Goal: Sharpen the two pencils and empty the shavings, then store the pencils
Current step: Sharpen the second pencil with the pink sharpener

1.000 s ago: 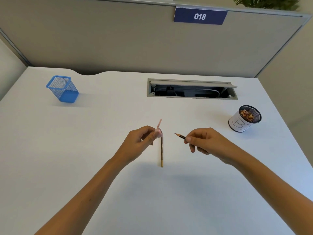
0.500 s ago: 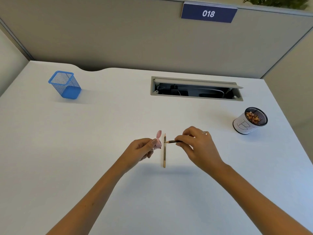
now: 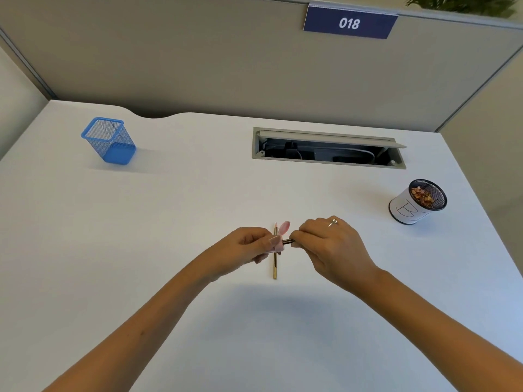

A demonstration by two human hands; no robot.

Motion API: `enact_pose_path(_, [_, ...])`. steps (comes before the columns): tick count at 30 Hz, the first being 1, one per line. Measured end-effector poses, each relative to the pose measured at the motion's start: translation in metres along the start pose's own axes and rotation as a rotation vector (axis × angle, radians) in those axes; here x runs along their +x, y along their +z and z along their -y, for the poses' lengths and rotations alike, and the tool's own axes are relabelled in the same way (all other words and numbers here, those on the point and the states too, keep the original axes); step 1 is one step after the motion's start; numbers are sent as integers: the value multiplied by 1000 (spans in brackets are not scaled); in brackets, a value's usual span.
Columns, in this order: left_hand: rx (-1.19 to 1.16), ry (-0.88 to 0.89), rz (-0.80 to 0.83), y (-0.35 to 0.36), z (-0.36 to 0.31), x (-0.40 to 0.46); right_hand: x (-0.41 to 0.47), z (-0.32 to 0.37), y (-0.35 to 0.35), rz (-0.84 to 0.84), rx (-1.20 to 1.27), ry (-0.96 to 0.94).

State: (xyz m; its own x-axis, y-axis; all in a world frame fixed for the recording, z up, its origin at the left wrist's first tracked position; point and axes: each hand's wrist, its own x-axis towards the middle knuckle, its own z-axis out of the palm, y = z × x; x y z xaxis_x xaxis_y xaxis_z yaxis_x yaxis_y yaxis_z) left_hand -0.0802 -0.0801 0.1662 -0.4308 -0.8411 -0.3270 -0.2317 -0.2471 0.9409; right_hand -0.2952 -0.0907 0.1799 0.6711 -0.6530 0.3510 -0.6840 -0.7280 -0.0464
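In the upper left of the frame the blue mesh cup stands empty, well apart from my hands, and that is where I judge the pencils will end up. At centre, my left hand is pinched shut on the pink sharpener, its lid flipped up. Beneath it the other pencil lies flat on the white desk, tip pointing away from me. Just to the right, my right hand is closed around the pencil I am sharpening, only a short dark stretch showing where it meets the sharpener. At the far right the white cup holds old shavings. What worries me: the lid looks open, so twisting may spill shavings onto the desk, and pushing at an angle could snap the lead. My knuckles are also close to the loose pencil and might roll it. Half a second ago the tip was short of the sharpener, and a second ago my hands were clearly apart; now they have met.
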Motion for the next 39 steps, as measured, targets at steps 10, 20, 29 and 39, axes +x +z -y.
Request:
enact_pose_path(10, [802,585,-322,13,30,7,7,-4,-15,526,638,606])
enact_pose_path(20, [676,577,-355,0,35,12,3,-19,-27,700,1118,875])
enact_pose_path(29, [114,199,-490,7,60,7,-9,-19,5,525,1079,937])
enact_pose_path(39, [-147,-121,-469,17,108,25,-2,0,102,215,763,1257])
